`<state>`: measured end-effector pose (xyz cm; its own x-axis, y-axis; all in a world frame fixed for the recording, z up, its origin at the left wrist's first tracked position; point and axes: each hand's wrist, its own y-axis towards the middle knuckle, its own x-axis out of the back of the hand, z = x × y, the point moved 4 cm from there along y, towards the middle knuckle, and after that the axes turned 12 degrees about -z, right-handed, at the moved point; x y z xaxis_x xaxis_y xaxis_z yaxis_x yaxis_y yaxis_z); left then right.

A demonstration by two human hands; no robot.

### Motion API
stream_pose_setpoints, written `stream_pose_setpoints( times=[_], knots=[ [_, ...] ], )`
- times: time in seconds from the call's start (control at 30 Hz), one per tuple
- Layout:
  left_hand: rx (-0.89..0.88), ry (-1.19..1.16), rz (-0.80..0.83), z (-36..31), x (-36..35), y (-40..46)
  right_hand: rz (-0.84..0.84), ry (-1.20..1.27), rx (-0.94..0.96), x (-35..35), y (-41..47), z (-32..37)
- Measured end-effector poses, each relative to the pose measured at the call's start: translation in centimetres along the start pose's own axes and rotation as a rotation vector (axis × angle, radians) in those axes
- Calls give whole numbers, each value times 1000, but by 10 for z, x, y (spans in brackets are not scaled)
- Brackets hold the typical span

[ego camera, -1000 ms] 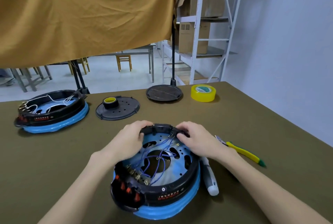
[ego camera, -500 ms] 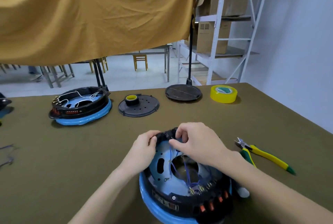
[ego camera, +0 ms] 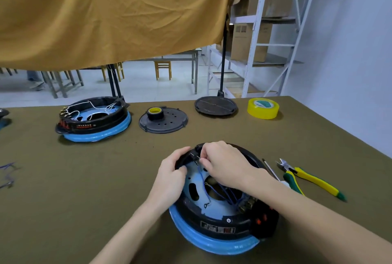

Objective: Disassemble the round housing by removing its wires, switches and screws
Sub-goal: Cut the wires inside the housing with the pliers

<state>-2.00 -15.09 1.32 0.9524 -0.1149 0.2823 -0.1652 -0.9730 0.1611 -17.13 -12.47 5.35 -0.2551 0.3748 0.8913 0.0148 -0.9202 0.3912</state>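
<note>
1. The round housing (ego camera: 214, 217) lies open side up on the desk (ego camera: 84, 189), under both hands, black rim on a blue base ring, its far edge between the two sets of fingers.
2. The left hand (ego camera: 172, 175) clamps that far rim from the outside, thumb pressed over the top, fingers wrapped narrow round the black wall; it reads as the steadying hand.
3. The right hand (ego camera: 224, 165) reaches over the rim just beside the left thumb, its fingers (ego camera: 202, 160) pinched close on something small at the inner wall, apparently the end of a blue wire (ego camera: 201, 178) or its connector. The exact part is too small to tell.
4. Below the right fingers, the blue wires (ego camera: 228, 194) trail across the pale inner plate toward the switch block with red buttons (ego camera: 262, 218) at the near edge, under the right forearm.
5. Judged step: wire removal, early in the task, since switches and wires are in place and no loose screw shows.
6. The next move likely calls for a straight pull on the terminal while the left hand holds the rim firm; a jerk may snap the thin lead.
7. To the right of the right hand, near but apart, lie a screwdriver (ego camera: 270, 170) and yellow-handled cutters (ego camera: 311, 180), ready if the terminal resists.
</note>
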Motion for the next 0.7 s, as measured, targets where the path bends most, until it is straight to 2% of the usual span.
stream_pose_setpoints(
  times=[0.17, 0.4, 0.57, 0.7],
  knots=[
    [21, 9, -167, 8, -6, -24, 22, 53, -20, -4, 1, 11],
    [23, -20, -143, 3, -4, -30, -5, 120, 98, -5, 1, 13],
    [36, -17, -156, 3, -3, -29, -79, 209, 97, -8, -1, 10],
    [42, -11, -156, 1, -3, -28, -47, 208, 86, -8, 4, 7]
  ],
)
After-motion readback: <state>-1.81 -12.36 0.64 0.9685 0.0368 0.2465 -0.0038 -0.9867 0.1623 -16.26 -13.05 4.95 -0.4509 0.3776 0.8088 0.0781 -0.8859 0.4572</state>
